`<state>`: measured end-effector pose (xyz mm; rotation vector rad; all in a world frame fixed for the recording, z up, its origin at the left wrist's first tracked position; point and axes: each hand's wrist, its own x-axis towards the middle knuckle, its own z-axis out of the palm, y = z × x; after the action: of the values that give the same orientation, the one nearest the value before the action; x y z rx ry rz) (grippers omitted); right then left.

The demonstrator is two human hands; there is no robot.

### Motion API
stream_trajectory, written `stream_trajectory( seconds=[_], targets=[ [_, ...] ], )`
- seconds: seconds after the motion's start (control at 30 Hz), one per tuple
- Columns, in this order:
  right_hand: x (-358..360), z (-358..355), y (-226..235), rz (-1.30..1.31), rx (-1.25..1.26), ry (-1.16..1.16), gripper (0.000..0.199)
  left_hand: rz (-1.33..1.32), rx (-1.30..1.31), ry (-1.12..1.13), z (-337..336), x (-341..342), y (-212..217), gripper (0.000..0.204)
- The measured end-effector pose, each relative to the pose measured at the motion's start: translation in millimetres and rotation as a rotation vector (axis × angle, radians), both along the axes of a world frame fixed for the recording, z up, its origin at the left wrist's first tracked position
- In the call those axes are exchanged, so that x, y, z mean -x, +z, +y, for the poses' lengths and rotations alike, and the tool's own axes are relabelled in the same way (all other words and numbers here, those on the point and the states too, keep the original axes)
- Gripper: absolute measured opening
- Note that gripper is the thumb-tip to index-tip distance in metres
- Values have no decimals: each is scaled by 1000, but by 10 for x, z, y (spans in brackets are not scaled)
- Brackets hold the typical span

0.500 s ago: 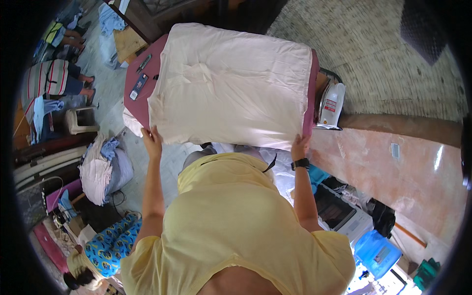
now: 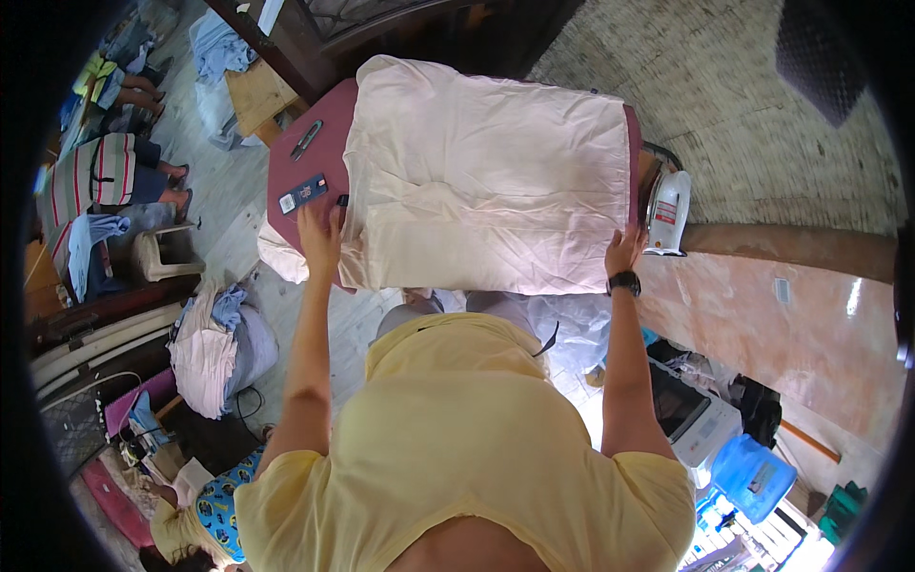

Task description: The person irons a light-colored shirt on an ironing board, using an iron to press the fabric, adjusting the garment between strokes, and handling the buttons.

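Note:
A cream-white cloth [image 2: 486, 181], creased across its middle, lies spread over a dark red padded ironing board [image 2: 291, 170]. My left hand [image 2: 319, 238] is over the board at the cloth's near left edge, fingers stretched forward and apart. At the near right corner my right hand [image 2: 624, 253], with a black watch on the wrist, rests on the cloth with its fingers extended. Left of the cloth are a dark flat phone-like object [image 2: 303, 194] and a slim dark cutter-like tool [image 2: 307, 139]. A small black item [image 2: 343, 200] sits at the cloth's left edge.
A white iron [image 2: 670, 212] stands on a rest at the board's right end. Piled clothes [image 2: 208, 353] and a beige stool [image 2: 164, 253] are on the left. A person in blue patterned clothing [image 2: 221, 505] is lower left; a blue water bottle [image 2: 753, 477] stands lower right.
My left hand has left the near edge and moved forward over the board, its fingers now spread. Creases now run across the cloth's near half. My right hand remains at the right corner.

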<state>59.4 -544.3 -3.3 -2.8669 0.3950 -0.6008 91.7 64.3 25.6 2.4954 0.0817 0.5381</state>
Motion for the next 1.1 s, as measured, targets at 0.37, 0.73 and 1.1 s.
stream_trajectory(
  seconds=[0.37, 0.73, 1.1],
  targets=[
    [-616, -148, -283, 108, -236, -180, 28, 161, 69, 96, -131, -1455, -359, 22],
    [-548, -14, -48, -168, -288, -169, 22, -228, -216, -237, -1675, -2132, 282, 28],
    [-2394, -358, 304, -212, -218, 198, 47, 389, -605, -318, -1151, -3447, -298, 46]
  ],
)
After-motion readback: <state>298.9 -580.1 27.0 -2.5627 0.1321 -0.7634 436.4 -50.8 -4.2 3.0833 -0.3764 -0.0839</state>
